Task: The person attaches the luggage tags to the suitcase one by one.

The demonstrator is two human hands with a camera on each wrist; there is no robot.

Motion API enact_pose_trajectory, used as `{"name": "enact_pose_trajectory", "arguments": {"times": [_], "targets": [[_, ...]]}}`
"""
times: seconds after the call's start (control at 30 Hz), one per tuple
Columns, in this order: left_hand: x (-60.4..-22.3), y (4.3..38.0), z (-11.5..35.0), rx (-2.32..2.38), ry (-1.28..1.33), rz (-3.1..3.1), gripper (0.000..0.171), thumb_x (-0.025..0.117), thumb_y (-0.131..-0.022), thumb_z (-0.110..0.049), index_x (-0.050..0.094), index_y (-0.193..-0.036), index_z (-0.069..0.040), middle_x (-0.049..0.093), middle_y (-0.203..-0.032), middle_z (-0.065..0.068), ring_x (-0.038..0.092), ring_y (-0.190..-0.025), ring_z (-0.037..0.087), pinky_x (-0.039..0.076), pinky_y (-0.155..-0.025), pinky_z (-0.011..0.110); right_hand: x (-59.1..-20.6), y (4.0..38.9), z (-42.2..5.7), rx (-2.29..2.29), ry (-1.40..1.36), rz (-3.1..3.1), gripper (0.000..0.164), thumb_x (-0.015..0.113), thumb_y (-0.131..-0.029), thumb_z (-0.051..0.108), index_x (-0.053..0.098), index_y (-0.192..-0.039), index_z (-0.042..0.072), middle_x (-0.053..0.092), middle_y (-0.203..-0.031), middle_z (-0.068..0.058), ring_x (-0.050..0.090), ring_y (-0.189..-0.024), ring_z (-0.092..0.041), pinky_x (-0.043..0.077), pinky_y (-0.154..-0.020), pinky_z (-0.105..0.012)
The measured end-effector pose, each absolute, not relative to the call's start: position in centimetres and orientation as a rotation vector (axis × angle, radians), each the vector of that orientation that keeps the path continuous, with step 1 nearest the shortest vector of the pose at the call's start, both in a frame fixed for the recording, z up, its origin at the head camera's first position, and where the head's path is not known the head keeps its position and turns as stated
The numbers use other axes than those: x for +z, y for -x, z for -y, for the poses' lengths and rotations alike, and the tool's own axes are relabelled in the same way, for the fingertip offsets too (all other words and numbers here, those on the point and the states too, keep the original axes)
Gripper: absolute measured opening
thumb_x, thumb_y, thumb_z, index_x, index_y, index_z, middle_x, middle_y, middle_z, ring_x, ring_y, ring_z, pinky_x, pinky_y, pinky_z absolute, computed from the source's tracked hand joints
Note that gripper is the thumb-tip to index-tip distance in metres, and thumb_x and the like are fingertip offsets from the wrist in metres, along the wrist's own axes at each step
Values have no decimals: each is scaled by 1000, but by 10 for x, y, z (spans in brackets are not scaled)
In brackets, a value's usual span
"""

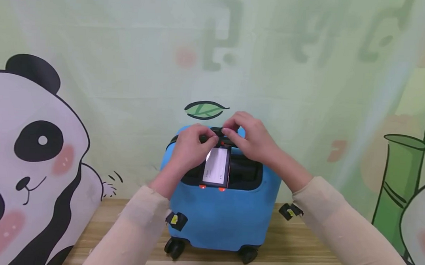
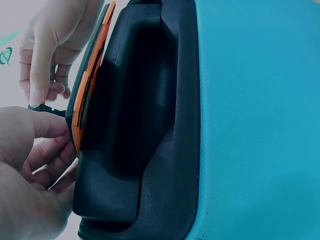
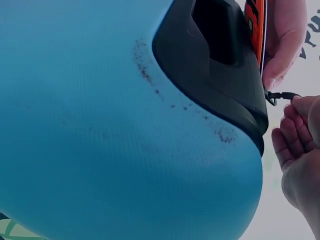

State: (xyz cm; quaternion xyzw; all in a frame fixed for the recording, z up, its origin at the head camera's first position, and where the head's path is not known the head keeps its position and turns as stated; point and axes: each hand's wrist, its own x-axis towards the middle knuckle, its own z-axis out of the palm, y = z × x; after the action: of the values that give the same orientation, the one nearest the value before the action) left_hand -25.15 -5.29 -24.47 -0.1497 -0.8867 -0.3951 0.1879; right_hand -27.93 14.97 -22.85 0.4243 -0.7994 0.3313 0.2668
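A blue suitcase [image 1: 223, 220] stands upright, with a luggage tag [image 1: 216, 167] lying over its black handle recess [image 1: 246, 171]. The tag has a white card face and an orange edge. From its upper end runs a short black strap [image 3: 283, 95]. My left hand [image 1: 194, 145] pinches around the strap's base, right beside the tag, with thumb and forefinger. At the strap's far end, my right hand [image 1: 251, 138] pinches with thumb and forefinger, its other fingers loosely curled. In the left wrist view the strap stretches between both hands; the fingers partly cover it.
The suitcase rests on black wheels [image 1: 248, 254] on a wood-grain surface [image 1: 300, 247]. Close behind hangs a pale green backdrop [image 1: 147, 66] printed with a panda and bamboo. Dark specks mark the blue shell near the recess in the right wrist view.
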Motion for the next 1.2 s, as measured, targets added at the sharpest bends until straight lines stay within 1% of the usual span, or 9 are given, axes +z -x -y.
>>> {"name": "enact_pose_trajectory", "arguments": {"times": [0.17, 0.4, 0.6, 0.83, 1.0, 1.07, 1.2], "targets": [[-246, 252, 52, -1129, 411, 2473, 19, 71, -103, -24, 81, -108, -7, 71, -118, 11, 63, -109, 29, 56, -93, 45, -228, 279, -152, 991, -1107, 2192, 10, 76, -99, 6, 73, -106, 0, 70, -103, -13, 65, -95, -25, 58, -87, -42], [-246, 253, 52, -1168, 389, 2464, 21, 71, -104, -25, 80, -111, -8, 71, -121, 11, 62, -109, 29, 55, -94, 45, -227, 279, -149, 1032, -1082, 2237, 11, 74, -101, 8, 73, -108, 0, 70, -105, -13, 65, -96, -25, 57, -92, -42], [-245, 253, 50, -1154, 395, 2474, 19, 71, -104, -23, 79, -109, -7, 71, -119, 11, 62, -107, 28, 56, -92, 44, -226, 279, -149, 1062, -1054, 2246, 11, 73, -102, 7, 71, -109, -1, 70, -106, -14, 65, -100, -27, 57, -95, -45], [-247, 251, 46, -1113, 382, 2471, 16, 71, -104, -21, 79, -105, -7, 70, -113, 11, 61, -105, 29, 57, -89, 43, -225, 278, -151, 1106, -1033, 2257, 11, 71, -103, 8, 70, -111, 0, 71, -108, -14, 66, -104, -28, 57, -98, -46], [-248, 251, 45, -1106, 380, 2466, 17, 71, -104, -21, 79, -106, -7, 70, -113, 10, 61, -105, 28, 57, -89, 43, -226, 284, -152, 1166, -970, 2291, 15, 69, -105, 11, 70, -114, -1, 72, -111, -14, 66, -107, -29, 56, -101, -49], [-249, 251, 44, -1107, 378, 2464, 17, 72, -103, -22, 79, -106, -7, 69, -113, 10, 60, -105, 28, 56, -89, 43, -226, 287, -152, 1164, -936, 2301, 17, 70, -105, 14, 71, -115, 0, 73, -111, -14, 67, -107, -29, 56, -101, -49], [-252, 253, 44, -1108, 383, 2457, 17, 72, -103, -22, 79, -106, -7, 69, -113, 10, 60, -106, 28, 57, -90, 43, -227, 294, -151, 1076, -902, 2280, 18, 75, -103, 16, 72, -113, 2, 73, -109, -13, 67, -101, -27, 58, -95, -45]]}}
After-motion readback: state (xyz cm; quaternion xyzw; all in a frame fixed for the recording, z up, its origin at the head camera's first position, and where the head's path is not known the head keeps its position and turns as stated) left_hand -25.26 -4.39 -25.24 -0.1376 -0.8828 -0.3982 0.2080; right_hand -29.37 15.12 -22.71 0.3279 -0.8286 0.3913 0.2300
